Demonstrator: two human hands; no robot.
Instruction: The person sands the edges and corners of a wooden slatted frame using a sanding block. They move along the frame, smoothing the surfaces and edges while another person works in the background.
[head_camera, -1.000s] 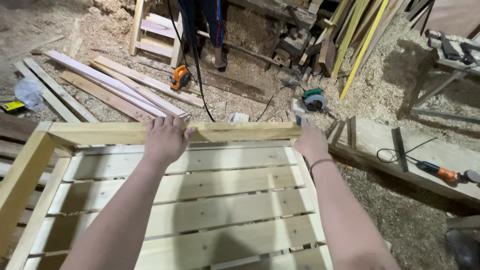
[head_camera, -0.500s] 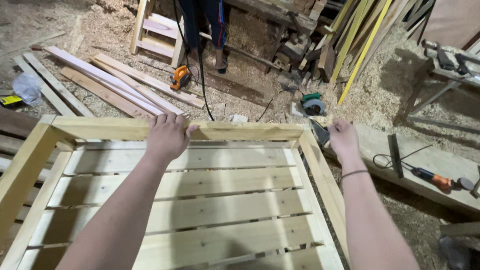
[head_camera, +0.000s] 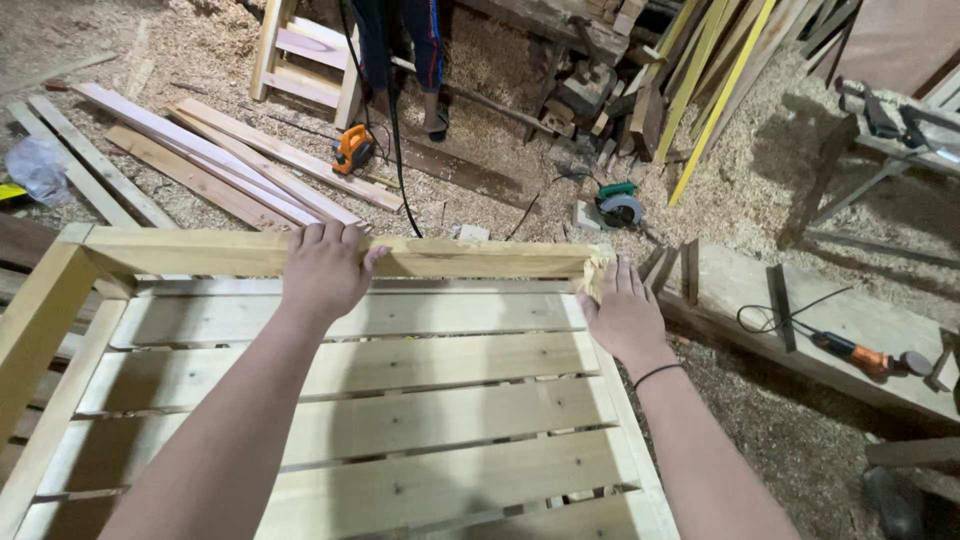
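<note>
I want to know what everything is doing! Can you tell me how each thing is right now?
Left hand: flat on the frame's top rail, gripping nothing.
Right hand: fingers straight, pressed against the frame's right corner.
Slatted wooden frame: lying flat, slats fitted with gaps.
Loose planks: lying on the sawdust floor.
Green circular saw: resting on the floor.
Orange power tool: on the floor, cord attached.
</note>
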